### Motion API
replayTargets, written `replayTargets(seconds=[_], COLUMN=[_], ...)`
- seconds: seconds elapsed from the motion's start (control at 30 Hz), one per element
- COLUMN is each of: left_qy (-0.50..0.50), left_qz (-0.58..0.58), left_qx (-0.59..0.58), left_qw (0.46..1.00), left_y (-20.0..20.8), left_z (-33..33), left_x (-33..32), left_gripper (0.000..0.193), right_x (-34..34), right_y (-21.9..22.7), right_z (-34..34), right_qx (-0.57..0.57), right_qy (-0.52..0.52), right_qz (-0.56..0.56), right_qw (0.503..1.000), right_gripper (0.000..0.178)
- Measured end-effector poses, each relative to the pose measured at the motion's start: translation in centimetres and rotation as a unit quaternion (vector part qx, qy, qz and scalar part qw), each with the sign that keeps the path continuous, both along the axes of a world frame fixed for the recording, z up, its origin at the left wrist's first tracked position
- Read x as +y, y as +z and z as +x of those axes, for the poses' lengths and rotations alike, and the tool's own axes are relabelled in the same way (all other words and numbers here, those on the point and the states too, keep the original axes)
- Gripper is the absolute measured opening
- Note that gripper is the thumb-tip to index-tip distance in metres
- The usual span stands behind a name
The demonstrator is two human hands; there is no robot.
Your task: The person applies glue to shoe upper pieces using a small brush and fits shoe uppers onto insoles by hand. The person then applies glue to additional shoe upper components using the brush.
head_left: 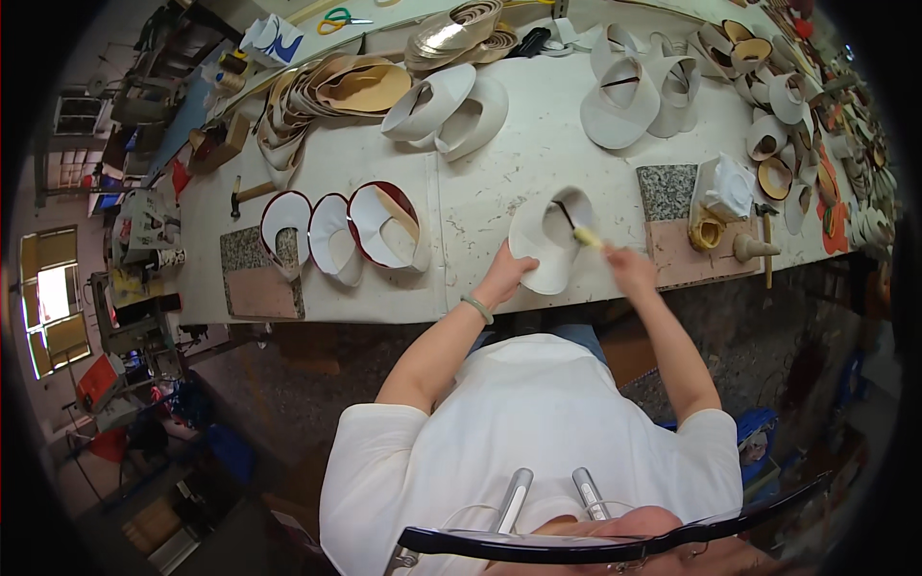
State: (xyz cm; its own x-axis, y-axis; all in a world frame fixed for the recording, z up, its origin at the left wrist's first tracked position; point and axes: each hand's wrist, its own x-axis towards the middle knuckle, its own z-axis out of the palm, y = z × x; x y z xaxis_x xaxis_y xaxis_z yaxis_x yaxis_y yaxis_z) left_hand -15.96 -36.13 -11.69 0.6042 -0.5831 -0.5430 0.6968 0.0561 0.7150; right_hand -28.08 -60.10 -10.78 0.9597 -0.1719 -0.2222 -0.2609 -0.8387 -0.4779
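Observation:
A white shoe upper (534, 235) rests at the table's front edge, with its wide end toward me. My left hand (506, 273) is closed on the left side of that end, thumb on top. In my right hand (630, 272) is a brush (589, 237) with a pale yellow handle, slightly blurred. The dark end of the brush reaches over the opening of the upper; whether it touches the inside I cannot tell. To the left of my left hand, a few white uppers with dark red edges (389, 226) lie side by side.
At right, an open glue pot (706, 231) and a hammer (767, 245) stand by a stone slab (665, 192). Another slab (252, 252) and hammer (248, 193) are at left. Gold uppers (456, 34), stacked insole-like pieces (360, 88) and more white uppers (621, 101) line the back.

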Motion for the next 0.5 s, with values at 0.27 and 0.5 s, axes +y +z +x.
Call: replayTargets(seconds=[0.27, 0.5], left_qy=[-0.010, -0.065], left_qz=[-0.021, -0.012], left_qx=[0.117, -0.010], left_qw=[0.993, 0.998], left_y=[0.7, 1.2], left_z=[0.6, -1.4], left_x=[1.5, 1.1], left_gripper=[0.057, 0.062], right_x=[-1.9, 1.4], right_y=[-1.2, 0.9], right_z=[1.1, 7.1], right_qx=[-0.059, -0.074], right_qy=[-0.066, 0.119], right_qz=[0.016, -0.125], right_qw=[0.996, 0.982], right_gripper=[0.026, 0.025])
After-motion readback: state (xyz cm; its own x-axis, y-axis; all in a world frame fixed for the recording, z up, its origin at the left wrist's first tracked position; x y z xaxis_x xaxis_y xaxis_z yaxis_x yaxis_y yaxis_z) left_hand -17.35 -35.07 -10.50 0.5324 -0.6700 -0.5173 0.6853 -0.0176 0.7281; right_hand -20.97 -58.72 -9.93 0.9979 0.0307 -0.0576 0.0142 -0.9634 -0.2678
